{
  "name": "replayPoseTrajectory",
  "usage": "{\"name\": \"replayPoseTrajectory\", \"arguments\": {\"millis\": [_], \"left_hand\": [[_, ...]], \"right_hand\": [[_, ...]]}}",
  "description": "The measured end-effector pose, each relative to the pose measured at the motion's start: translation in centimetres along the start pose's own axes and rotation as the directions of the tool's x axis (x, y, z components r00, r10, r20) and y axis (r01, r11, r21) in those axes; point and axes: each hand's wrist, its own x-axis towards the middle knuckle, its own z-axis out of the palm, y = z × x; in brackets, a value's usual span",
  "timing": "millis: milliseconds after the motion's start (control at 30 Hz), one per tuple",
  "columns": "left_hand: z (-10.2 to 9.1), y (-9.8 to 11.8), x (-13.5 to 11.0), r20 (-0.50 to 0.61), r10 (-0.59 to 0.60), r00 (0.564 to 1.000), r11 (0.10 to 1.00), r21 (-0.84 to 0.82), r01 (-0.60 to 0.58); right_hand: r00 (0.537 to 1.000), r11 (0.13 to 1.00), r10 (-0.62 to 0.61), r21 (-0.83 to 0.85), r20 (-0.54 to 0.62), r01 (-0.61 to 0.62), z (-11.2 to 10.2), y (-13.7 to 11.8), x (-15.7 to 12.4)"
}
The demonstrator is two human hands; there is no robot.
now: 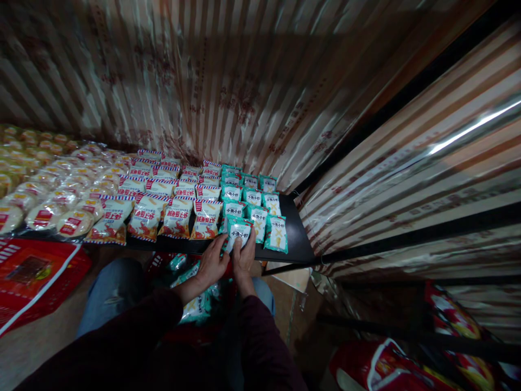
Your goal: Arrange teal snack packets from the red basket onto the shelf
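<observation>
- The left hand (211, 266) and right hand (243, 259) meet at the front edge of a black shelf (299, 239), a little to 7 o'clock of the view's centre.
- Both hold one teal packet (239, 232). The left fingers are narrow on its 8 o'clock corner, and the right fingers lie curled over its 5 o'clock edge.
- The teal packet stands tilted at the shelf's front lip, touching the teal rows (252, 198) at its 12 o'clock.
- A single teal bag (275, 233) lies just beside it at 3 o'clock.
- Red packets (177, 217) fill the shelf at its 9 o'clock, in overlapping rows.
- Further towards 9 o'clock lie round pale packs (44, 214).
- A striped foil wall (244, 81) rises behind the shelf at 12 o'clock.
- Under the hands, at 6 o'clock, loose teal packs (195, 307) rest by the person's knees.
- A red crate (36, 277) sits at 8 o'clock of the view and red bags (391, 369) at 5 o'clock.
</observation>
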Motion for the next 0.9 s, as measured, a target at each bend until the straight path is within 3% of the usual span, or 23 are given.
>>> {"name": "replayPoseTrajectory", "arguments": {"millis": [233, 400, 633, 900], "left_hand": [[-1.3, 0.2, 0.2, -0.022, 0.248, 0.969, 0.916, 0.331, -0.227], [-3.2, 0.4, 1.5, 0.0, 0.274, 0.962, 0.818, 0.526, -0.233], [-3.2, -1.6, 1.6, 0.105, 0.295, 0.95, 0.748, 0.594, -0.298], [-3.1, -1.7, 1.4, 0.1, 0.332, 0.938, 0.769, 0.548, -0.33]], "right_hand": [[1.0, 0.999, 0.005, -0.034, -0.004, -0.006, 0.3, -0.3, 0.0], [1.0, 1.0, -0.007, -0.02, -0.011, 0.007, 0.3, -0.6, 0.2], [1.0, 1.0, -0.014, -0.013, 0.002, 0.014, 0.7, -0.3, 0.3], [1.0, 1.0, -0.001, 0.023, 0.005, 0.001, 0.1, -0.7, 0.5]]}}
